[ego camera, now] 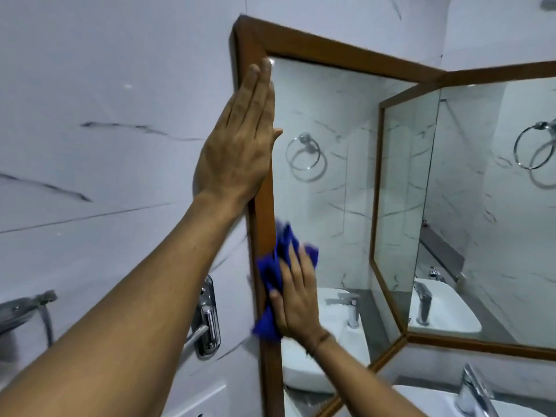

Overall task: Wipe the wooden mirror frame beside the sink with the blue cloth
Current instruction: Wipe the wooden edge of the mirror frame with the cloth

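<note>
Head view: the wooden mirror frame [261, 218] has its left rail running vertically through the picture's centre. The left hand [237, 145], fingers straight and together, lies flat on it high up. Directly below, the right hand [296, 296], fingers spread, presses the blue cloth [270, 272] against the rail.

A bathroom: marble-look wall tiles [105, 85], a white basin [421, 398] with chrome tap [474, 392], towel ring [534, 145].
</note>
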Motion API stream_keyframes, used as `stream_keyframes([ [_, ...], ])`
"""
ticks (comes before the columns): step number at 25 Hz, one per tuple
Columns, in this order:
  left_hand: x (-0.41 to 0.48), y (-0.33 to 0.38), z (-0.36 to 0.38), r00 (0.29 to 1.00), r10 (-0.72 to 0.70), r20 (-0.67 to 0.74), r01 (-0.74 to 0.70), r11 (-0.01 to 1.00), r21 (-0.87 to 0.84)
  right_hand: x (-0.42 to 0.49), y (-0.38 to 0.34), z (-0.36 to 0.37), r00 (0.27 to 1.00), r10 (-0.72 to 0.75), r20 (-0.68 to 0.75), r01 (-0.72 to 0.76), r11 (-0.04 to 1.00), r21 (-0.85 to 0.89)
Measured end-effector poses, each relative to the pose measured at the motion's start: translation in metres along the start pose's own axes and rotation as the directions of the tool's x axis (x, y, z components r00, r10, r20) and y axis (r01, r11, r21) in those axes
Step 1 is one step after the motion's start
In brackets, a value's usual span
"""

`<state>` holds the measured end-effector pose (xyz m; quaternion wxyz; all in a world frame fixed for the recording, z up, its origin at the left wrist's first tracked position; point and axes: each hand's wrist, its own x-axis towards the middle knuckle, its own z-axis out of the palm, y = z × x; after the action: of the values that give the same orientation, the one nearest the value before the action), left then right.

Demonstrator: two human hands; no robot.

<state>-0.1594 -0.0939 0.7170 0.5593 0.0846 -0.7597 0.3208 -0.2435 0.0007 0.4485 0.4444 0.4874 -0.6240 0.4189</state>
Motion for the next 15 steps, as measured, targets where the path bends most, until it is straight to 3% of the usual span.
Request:
stream_keyframes([
  [3,-0.01,0.013,0.0,0.999,-0.052,0.009,0.052,0.997,-0.059,0.086,0.001,-0.008,0.989,0.028,-0.148,-0.023,0.999,0.037],
  [5,-0.041,0.028,0.01,0.996,-0.081,0.02,0.082,0.996,-0.046,0.021,-0.004,0.011,0.992,0.08,-0.099,-0.074,0.995,0.068],
  [6,-0.054,0.037,0.014,0.996,-0.081,0.027,0.082,0.996,-0.029,-0.043,-0.006,0.022,0.99,0.141,0.003,-0.141,0.989,0.053],
  [8,-0.078,0.045,0.015,0.994,-0.106,0.028,0.107,0.994,-0.026,-0.16,-0.009,0.029,0.979,0.133,0.152,-0.137,0.99,0.018],
  [9,-0.081,0.046,0.017,0.994,-0.111,0.009,0.111,0.993,-0.032,-0.171,0.0,0.03,0.98,0.118,0.16,-0.122,0.992,0.016],
  [13,-0.08,0.047,0.021,0.989,-0.145,-0.04,0.143,0.988,-0.057,-0.024,0.008,0.022,0.994,0.078,-0.072,-0.077,0.997,0.019],
  [15,-0.087,0.048,0.024,0.986,-0.161,-0.038,0.158,0.984,-0.081,-0.035,0.004,0.03,0.985,0.128,-0.12,-0.122,0.991,0.056],
])
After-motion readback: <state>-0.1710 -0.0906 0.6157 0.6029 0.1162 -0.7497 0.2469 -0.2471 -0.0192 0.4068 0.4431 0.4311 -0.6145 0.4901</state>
